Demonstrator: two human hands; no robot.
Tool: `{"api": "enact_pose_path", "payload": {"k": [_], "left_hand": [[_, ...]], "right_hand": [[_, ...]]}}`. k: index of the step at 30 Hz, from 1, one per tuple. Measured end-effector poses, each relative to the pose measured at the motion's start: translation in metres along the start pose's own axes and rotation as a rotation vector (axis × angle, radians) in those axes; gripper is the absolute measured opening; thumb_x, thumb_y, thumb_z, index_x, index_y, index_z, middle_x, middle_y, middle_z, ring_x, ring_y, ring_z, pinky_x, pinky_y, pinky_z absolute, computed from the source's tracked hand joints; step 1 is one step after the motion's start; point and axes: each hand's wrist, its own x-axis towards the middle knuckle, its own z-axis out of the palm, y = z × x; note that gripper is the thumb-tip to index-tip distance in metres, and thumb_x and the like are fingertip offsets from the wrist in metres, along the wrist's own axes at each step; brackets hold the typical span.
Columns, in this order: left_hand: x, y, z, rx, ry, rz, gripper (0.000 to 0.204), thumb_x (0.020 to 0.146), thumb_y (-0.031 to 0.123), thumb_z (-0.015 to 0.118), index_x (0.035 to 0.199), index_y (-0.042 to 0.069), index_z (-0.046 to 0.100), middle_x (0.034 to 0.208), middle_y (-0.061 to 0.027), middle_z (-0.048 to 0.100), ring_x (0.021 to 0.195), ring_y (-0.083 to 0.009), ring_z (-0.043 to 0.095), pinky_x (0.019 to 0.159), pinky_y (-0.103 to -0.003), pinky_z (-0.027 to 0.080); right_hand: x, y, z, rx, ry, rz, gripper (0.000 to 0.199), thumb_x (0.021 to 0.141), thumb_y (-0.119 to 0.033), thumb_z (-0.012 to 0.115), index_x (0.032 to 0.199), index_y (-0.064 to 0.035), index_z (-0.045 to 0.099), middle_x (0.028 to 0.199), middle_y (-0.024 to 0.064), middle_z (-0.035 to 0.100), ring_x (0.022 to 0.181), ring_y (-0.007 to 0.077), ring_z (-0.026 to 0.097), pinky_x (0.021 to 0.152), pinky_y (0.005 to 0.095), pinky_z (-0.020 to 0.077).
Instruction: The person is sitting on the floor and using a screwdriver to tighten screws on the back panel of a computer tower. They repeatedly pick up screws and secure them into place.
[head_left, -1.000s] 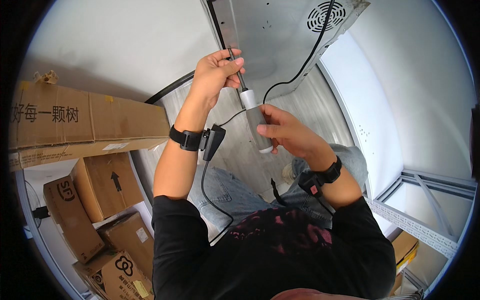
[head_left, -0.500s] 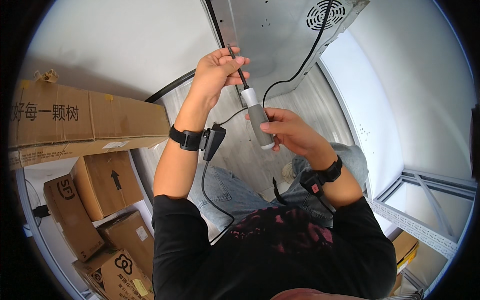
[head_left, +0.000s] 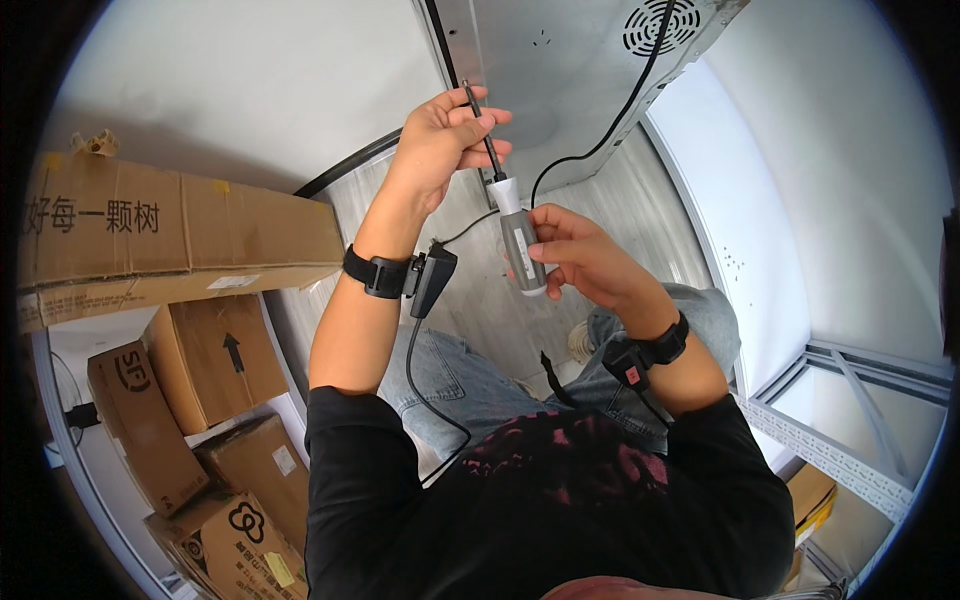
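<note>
A screwdriver [head_left: 520, 238] with a grey and white handle and a long dark shaft points up toward the edge of a grey metal panel [head_left: 560, 60]. My right hand [head_left: 575, 255] grips the handle. My left hand [head_left: 440, 140] is raised higher and pinches the shaft near its tip, close to the panel's edge. A black cable [head_left: 610, 130] hangs down from the panel past the screwdriver. Each wrist carries a black band with a small device.
Several cardboard boxes [head_left: 180, 230] are stacked at the left, more of them [head_left: 240, 480] lower down. A round vent grille [head_left: 662, 25] sits in the panel. A grey metal shelf frame [head_left: 850, 440] stands at the lower right. White walls lie behind.
Both hands and the screwdriver have stayed almost where they were; my right hand has turned a little on the handle.
</note>
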Motion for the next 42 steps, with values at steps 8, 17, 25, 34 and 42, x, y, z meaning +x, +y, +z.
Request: {"api": "enact_pose_path", "payload": {"k": [8, 17, 25, 34, 42], "left_hand": [[-0.007, 0.001, 0.001, -0.029, 0.012, -0.008, 0.034, 0.094, 0.013, 0.049, 0.123, -0.002, 0.044, 0.1, -0.018, 0.065, 0.076, -0.0241, 0.069, 0.064, -0.03, 0.058], [-0.008, -0.028, 0.018, -0.099, 0.203, 0.031, 0.027, 0.098, 0.028, 0.039, 0.105, 0.004, 0.05, 0.087, -0.0171, 0.066, 0.069, -0.026, 0.067, 0.059, -0.031, 0.055], [-0.005, -0.088, 0.054, -0.467, 0.26, 0.07, 0.02, 0.097, 0.023, 0.044, 0.101, 0.005, 0.051, 0.095, -0.0143, 0.062, 0.081, -0.0282, 0.067, 0.063, -0.031, 0.056], [0.051, -0.171, 0.164, -0.595, 0.326, 0.062, 0.015, 0.099, 0.018, 0.04, 0.1, 0.005, 0.046, 0.106, -0.0186, 0.061, 0.086, -0.0279, 0.067, 0.064, -0.031, 0.058], [0.116, -0.286, 0.318, -0.46, 0.207, -0.216, 0.008, 0.097, 0.011, 0.043, 0.099, 0.007, 0.049, 0.103, -0.0163, 0.064, 0.078, -0.02, 0.066, 0.063, -0.028, 0.056]], "right_hand": [[0.0, 0.007, -0.002, -0.004, 0.004, 0.012, 0.031, 0.088, -0.016, 0.06, 0.115, -0.0049, 0.047, 0.094, 0.0095, 0.065, 0.073, 0.0109, 0.063, 0.049, 0.0213, 0.0487], [-0.029, -0.005, -0.01, -0.142, 0.106, 0.07, 0.028, 0.083, -0.011, 0.06, 0.109, -0.0042, 0.051, 0.09, 0.003, 0.059, 0.071, 0.0086, 0.055, 0.047, 0.022, 0.0426], [-0.06, -0.032, -0.089, -0.402, 0.229, 0.026, 0.03, 0.08, -0.017, 0.059, 0.106, -0.0029, 0.057, 0.091, 0.0032, 0.06, 0.071, 0.0086, 0.055, 0.055, 0.0228, 0.0414], [-0.091, -0.064, -0.239, -0.492, 0.245, 0.053, 0.029, 0.08, -0.022, 0.056, 0.104, -0.006, 0.06, 0.081, 0.0038, 0.063, 0.066, 0.0101, 0.06, 0.052, 0.0231, 0.045], [-0.19, 0.015, -0.418, -0.322, 0.473, 0.109, 0.035, 0.085, -0.026, 0.066, 0.112, -0.0052, 0.058, 0.078, 0.0015, 0.061, 0.054, 0.006, 0.049, 0.048, 0.0205, 0.0379]]}}
